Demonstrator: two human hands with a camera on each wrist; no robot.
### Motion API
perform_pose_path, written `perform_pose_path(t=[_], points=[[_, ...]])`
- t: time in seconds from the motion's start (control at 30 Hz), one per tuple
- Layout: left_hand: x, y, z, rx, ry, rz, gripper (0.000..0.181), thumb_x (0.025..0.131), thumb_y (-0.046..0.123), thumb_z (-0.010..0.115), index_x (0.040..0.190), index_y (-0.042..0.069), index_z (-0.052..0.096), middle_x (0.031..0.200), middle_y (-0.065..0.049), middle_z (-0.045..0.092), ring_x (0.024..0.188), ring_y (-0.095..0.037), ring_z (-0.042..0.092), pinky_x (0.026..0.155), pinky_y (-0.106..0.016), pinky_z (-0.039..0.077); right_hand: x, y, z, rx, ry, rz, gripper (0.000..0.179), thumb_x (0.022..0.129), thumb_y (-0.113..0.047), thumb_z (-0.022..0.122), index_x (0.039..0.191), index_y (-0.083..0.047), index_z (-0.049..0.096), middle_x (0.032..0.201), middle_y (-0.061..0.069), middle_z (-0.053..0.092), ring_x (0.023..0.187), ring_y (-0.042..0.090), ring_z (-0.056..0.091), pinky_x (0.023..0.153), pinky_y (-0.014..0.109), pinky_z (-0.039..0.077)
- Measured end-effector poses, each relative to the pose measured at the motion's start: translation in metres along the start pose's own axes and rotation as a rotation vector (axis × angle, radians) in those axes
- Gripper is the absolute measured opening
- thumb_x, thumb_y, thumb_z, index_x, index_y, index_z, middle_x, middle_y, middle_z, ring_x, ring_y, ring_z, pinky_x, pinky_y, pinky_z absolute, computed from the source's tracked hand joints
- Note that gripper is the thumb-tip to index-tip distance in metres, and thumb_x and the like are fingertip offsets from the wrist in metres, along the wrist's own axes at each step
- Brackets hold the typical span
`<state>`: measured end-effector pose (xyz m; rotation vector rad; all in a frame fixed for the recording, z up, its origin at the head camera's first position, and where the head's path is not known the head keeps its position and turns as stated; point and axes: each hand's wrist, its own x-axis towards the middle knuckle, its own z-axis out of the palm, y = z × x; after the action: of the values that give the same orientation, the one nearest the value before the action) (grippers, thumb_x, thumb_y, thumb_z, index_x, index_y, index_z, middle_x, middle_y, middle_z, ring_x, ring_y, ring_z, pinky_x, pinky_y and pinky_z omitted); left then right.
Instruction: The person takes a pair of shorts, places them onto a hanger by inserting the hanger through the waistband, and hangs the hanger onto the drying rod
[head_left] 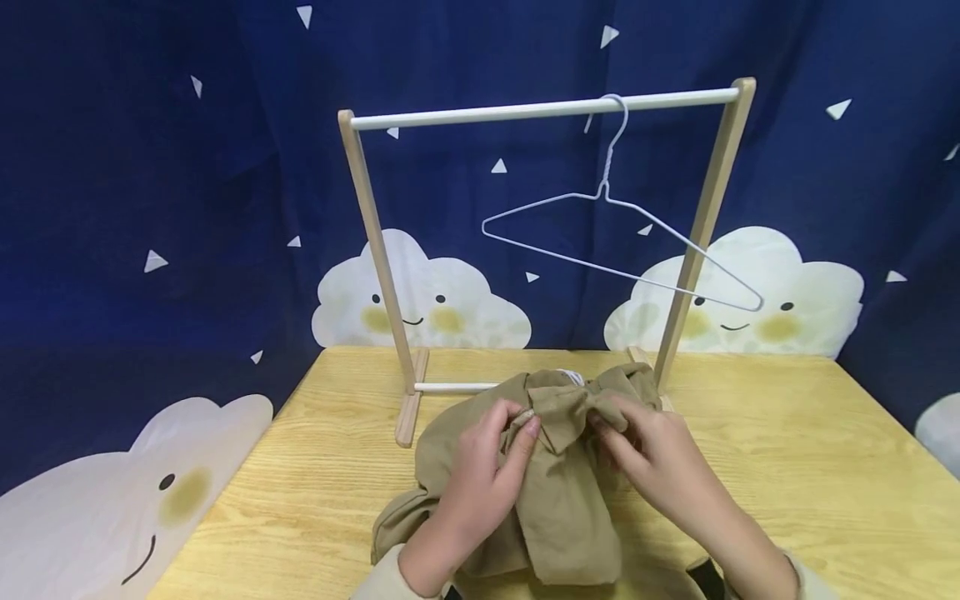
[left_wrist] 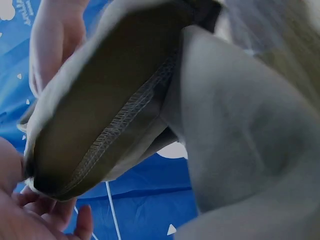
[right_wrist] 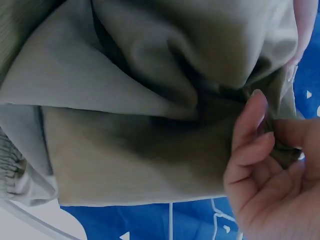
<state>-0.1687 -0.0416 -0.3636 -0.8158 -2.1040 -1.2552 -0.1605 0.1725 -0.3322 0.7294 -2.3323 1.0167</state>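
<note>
Nearest, above the front part of the pale wood-grain tabletop (head_left: 787, 475), two bare hands work on one crumpled khaki cloth garment (head_left: 570, 517). The left hand (head_left: 480, 475) pinches a fabric edge between thumb and fingers; the right hand (head_left: 660, 442) pinches a gathered fold just beside it. The garment is bunched mid-width on the tabletop, its upper part overlapping the rack's lower bar in the head view. If either pinch slackened, the soft cloth could slump; tugging unevenly might twist its folds, or drag fabric against the rack.

Toward the tabletop's far edge stands one light-wood rack (head_left: 693, 242) with two posts and two white bars. One white wire hanger (head_left: 604, 190) hangs bare from its top bar, right of centre. Beyond the far edge hangs a navy curtain (head_left: 187, 208) showing four white clouds, one cut off at the right.
</note>
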Motion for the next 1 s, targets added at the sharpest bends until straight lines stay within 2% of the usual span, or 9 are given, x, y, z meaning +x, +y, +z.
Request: perform_pose_path(t=[0.1, 0.23, 0.27, 0.37, 0.47, 0.57, 0.7, 0.8, 1.0], points=[[0.002, -0.001, -0.001, 0.015, 0.063, 0.001, 0.01, 0.106, 0.017, 0.055, 0.1, 0.009, 0.057, 0.075, 0.006, 0.051, 0.065, -0.002, 0.045, 0.059, -0.02, 0.043, 0.003, 0.002, -0.007, -0.068, -0.032, 0.11, 0.025, 0.105, -0.017, 0.057, 0.081, -0.017, 0.063, 0.053, -0.015, 0.051, 0.047, 0.0, 0.049, 0.05, 0.027, 0.046], [0.002, -0.002, -0.002, 0.088, 0.077, 0.012, 0.004, 0.104, 0.012, 0.056, 0.101, 0.01, 0.057, 0.074, 0.006, 0.053, 0.063, -0.002, 0.044, 0.057, -0.018, 0.042, 0.005, 0.007, -0.013, -0.206, 0.028, 0.172, 0.016, 0.106, -0.022, 0.055, 0.102, -0.011, 0.066, 0.059, -0.011, 0.052, 0.051, 0.005, 0.048, 0.055, 0.028, 0.042], [0.002, -0.003, -0.002, 0.115, 0.065, 0.012, 0.004, 0.104, 0.013, 0.056, 0.102, 0.01, 0.058, 0.075, 0.006, 0.055, 0.064, -0.003, 0.046, 0.058, -0.018, 0.043, 0.005, 0.008, -0.014, -0.222, 0.061, 0.152, 0.014, 0.103, -0.017, 0.059, 0.113, -0.008, 0.064, 0.067, -0.008, 0.055, 0.057, 0.007, 0.051, 0.056, 0.027, 0.042], [0.002, -0.005, -0.001, 0.188, 0.011, 0.019, 0.007, 0.105, 0.018, 0.055, 0.104, 0.011, 0.059, 0.077, 0.006, 0.06, 0.063, -0.004, 0.049, 0.058, -0.019, 0.044, 0.005, 0.009, -0.013, -0.208, 0.121, 0.003, 0.064, 0.087, 0.0, 0.066, 0.146, -0.003, 0.045, 0.103, 0.009, 0.061, 0.087, 0.019, 0.058, 0.071, 0.024, 0.045], [0.0, -0.007, 0.0, 0.256, -0.059, 0.041, 0.013, 0.106, 0.023, 0.053, 0.104, 0.011, 0.057, 0.072, 0.006, 0.056, 0.061, -0.004, 0.048, 0.055, -0.018, 0.042, 0.005, 0.007, -0.007, -0.186, 0.055, -0.171, 0.091, 0.073, 0.001, 0.067, 0.156, -0.004, 0.032, 0.141, 0.019, 0.047, 0.121, 0.033, 0.05, 0.098, 0.039, 0.042], [-0.004, -0.007, 0.001, 0.263, -0.138, 0.086, 0.022, 0.107, 0.03, 0.047, 0.105, 0.01, 0.053, 0.072, 0.006, 0.051, 0.063, -0.005, 0.048, 0.057, -0.016, 0.042, 0.002, 0.003, 0.002, -0.207, -0.068, -0.262, 0.097, 0.072, -0.006, 0.07, 0.16, -0.011, 0.029, 0.153, 0.014, 0.041, 0.136, 0.033, 0.042, 0.104, 0.056, 0.038], [-0.01, -0.006, 0.004, 0.207, -0.217, 0.118, 0.034, 0.104, 0.043, 0.047, 0.11, 0.01, 0.053, 0.082, 0.007, 0.055, 0.07, -0.004, 0.051, 0.064, -0.014, 0.045, -0.003, 0.001, 0.011, -0.243, -0.158, -0.311, 0.088, 0.069, 0.005, 0.072, 0.15, -0.017, 0.048, 0.141, 0.001, 0.057, 0.124, 0.023, 0.058, 0.094, 0.046, 0.051], [-0.012, -0.005, 0.006, 0.2, -0.232, 0.112, 0.038, 0.095, 0.045, 0.066, 0.111, 0.012, 0.054, 0.095, 0.006, 0.063, 0.081, -0.004, 0.06, 0.072, -0.015, 0.05, -0.003, 0.001, 0.011, -0.21, -0.137, -0.327, 0.077, 0.061, 0.018, 0.065, 0.129, -0.018, 0.065, 0.12, -0.005, 0.065, 0.101, 0.013, 0.064, 0.077, 0.032, 0.055], [-0.012, -0.006, 0.007, 0.422, -0.268, 0.084, 0.037, 0.078, 0.022, 0.085, 0.101, 0.015, 0.058, 0.085, 0.006, 0.066, 0.071, -0.008, 0.062, 0.057, -0.022, 0.05, 0.003, 0.004, -0.002, -0.084, 0.103, -0.303, 0.049, 0.065, 0.023, 0.054, 0.092, -0.015, 0.068, 0.101, -0.006, 0.062, 0.092, 0.01, 0.06, 0.082, 0.016, 0.047]])
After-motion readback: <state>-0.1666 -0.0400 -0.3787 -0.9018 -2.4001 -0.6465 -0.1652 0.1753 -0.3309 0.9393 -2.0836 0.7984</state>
